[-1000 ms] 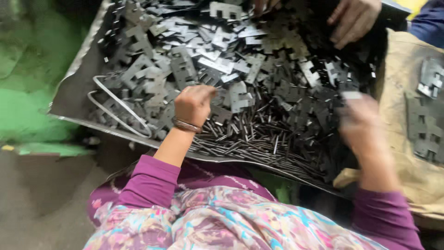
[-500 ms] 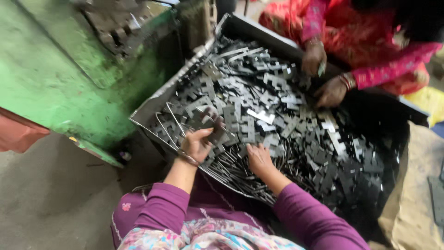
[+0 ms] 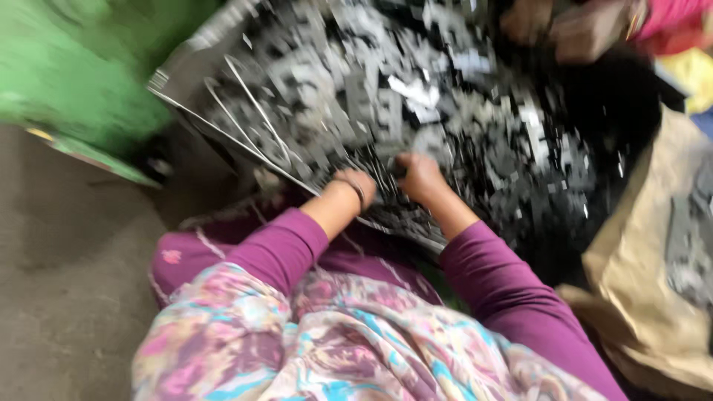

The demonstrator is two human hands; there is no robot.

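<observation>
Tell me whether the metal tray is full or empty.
Full: the tray is heaped with flat dark metal pieces, with both hands, left and right, in the pile.

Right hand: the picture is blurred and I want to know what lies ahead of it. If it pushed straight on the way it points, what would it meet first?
Probably the heap of flat metal pieces in the tray; the right hand already rests at its near edge, though blur hides depth.

grey flat metal stampings (image 3: 416, 111) heaped in tray, blurred.

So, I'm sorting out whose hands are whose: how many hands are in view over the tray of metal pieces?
3: the left hand and right hand at the tray's near edge, and another person's hand, blurred, at the far side. More may be hidden.
</observation>
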